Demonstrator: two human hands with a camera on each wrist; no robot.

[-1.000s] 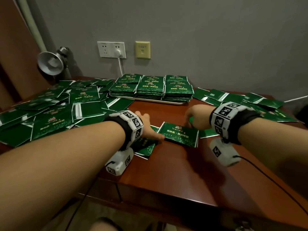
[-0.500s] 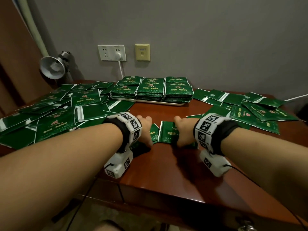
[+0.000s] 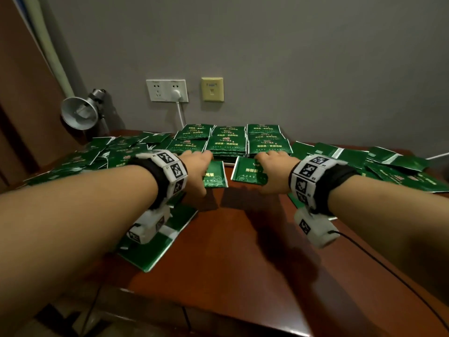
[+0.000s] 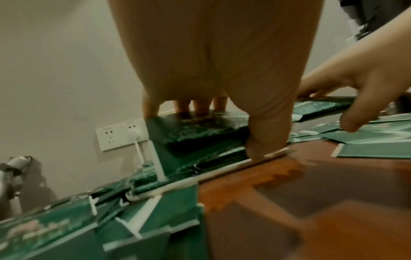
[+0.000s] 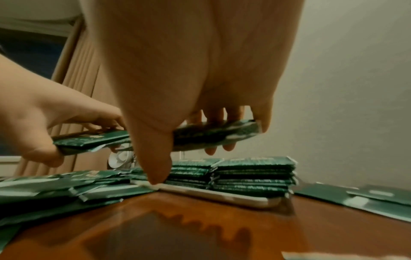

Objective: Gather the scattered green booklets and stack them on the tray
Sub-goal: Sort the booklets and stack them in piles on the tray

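two hands, left hand and right hand, each gripped one booklet; six stacks filled the tray at twelve o'clock.

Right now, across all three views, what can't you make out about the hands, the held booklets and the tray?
- Booklet count in the left hand: head view hides it under the hand; left wrist view is blurred.
- Booklet count in the right hand: right wrist view shows only a blurred edge.
- Tray: only its near rim shows; the stacks cover the rest.
- Booklet print: too small and blurred.
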